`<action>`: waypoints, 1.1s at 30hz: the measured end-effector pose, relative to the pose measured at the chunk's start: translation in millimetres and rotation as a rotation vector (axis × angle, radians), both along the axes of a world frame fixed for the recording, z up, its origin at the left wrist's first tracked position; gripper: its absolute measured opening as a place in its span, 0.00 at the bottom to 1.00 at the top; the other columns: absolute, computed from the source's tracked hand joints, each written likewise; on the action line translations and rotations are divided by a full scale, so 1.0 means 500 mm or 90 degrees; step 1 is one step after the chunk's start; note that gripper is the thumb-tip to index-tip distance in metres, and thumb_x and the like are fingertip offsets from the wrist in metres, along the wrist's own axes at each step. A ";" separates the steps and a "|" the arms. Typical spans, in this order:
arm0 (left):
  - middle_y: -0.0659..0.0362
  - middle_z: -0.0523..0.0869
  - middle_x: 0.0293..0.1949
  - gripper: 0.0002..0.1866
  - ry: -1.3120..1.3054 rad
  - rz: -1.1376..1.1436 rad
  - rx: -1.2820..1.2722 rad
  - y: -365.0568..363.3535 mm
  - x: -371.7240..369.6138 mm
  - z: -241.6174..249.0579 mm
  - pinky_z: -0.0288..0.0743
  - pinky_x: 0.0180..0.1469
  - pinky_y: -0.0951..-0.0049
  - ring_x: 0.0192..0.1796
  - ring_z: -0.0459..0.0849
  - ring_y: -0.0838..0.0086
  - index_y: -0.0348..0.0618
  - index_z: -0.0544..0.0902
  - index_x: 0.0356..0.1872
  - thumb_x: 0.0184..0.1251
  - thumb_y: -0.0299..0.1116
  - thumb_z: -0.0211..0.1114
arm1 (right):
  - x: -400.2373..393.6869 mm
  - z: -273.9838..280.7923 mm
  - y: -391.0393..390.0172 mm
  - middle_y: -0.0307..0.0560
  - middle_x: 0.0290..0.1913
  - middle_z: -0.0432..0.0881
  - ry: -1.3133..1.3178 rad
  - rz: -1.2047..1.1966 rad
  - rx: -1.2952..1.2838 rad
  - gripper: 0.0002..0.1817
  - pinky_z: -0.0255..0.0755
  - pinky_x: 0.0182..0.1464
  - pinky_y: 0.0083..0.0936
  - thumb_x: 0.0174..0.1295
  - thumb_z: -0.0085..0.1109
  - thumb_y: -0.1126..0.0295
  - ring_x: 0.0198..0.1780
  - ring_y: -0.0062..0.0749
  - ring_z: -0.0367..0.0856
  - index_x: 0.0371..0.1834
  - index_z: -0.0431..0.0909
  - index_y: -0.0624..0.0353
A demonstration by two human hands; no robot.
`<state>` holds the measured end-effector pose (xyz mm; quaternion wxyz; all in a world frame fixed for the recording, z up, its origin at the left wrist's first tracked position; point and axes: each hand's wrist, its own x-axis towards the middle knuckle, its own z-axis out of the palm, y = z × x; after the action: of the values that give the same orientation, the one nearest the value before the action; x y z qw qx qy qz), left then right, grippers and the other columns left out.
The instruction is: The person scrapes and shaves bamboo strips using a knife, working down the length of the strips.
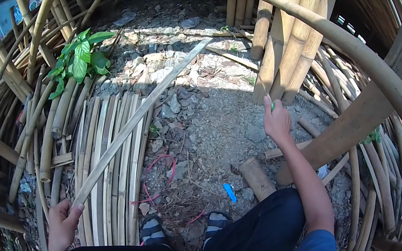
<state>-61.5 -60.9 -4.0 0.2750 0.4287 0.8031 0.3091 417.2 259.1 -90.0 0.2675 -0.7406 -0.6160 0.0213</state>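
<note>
My left hand (pixel 63 227), low at the left, is closed on the near end of a long, flat bamboo strip (pixel 137 119). The strip slants up and away to the right, over a row of split bamboo slats (pixel 98 161). On the right, my right hand (pixel 277 120) is closed round a small knife; a bit of its green handle (pixel 272 106) shows by the thumb. Its thin blade (pixel 265 87) points up and left, in front of thick upright bamboo poles (pixel 297 45). The blade is apart from the strip.
A bent bamboo pole (pixel 336 28) arches across the upper right, and a thick leaning pole (pixel 343 129) stands beside my right arm. Pink cord (pixel 173 171), a flat blue object (pixel 230 192) and a cut bamboo piece (pixel 257 179) lie on the ground. A leafy plant (pixel 81 57) grows at the left.
</note>
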 end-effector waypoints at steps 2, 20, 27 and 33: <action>0.71 0.68 0.17 0.20 -0.011 0.010 0.003 0.002 0.002 0.000 0.51 0.22 0.76 0.22 0.61 0.88 0.39 0.72 0.20 0.72 0.35 0.66 | -0.033 0.013 -0.006 0.72 0.33 0.83 0.039 0.038 -0.002 0.32 0.72 0.48 0.57 0.77 0.39 0.44 0.41 0.71 0.83 0.37 0.76 0.67; 0.55 0.71 0.13 0.24 0.232 -0.063 -0.074 0.039 -0.035 -0.093 0.59 0.22 0.65 0.19 0.66 0.77 0.30 0.77 0.20 0.65 0.42 0.72 | -0.057 0.076 -0.030 0.40 0.32 0.75 0.840 0.456 -0.180 0.30 0.69 0.31 0.23 0.82 0.31 0.47 0.30 0.22 0.70 0.60 0.73 0.64; 0.45 0.79 0.17 0.26 0.333 -0.113 -0.182 0.063 -0.008 -0.085 0.73 0.31 0.56 0.23 0.82 0.54 0.30 0.81 0.23 0.62 0.49 0.72 | -0.049 0.076 -0.037 0.40 0.30 0.74 0.897 0.463 -0.232 0.33 0.68 0.30 0.21 0.79 0.31 0.41 0.29 0.21 0.69 0.62 0.70 0.61; 0.44 0.80 0.18 0.26 0.362 -0.120 -0.222 0.078 -0.005 -0.095 0.72 0.31 0.56 0.24 0.82 0.53 0.30 0.82 0.24 0.63 0.50 0.72 | -0.015 0.037 -0.027 0.38 0.30 0.76 0.759 0.423 -0.118 0.21 0.72 0.32 0.20 0.77 0.52 0.52 0.30 0.19 0.74 0.50 0.78 0.60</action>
<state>-64.0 -22.0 -51.5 0.1365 0.5164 0.8454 0.0086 409.5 245.5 -71.3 0.4755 -0.3938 -0.5538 0.5586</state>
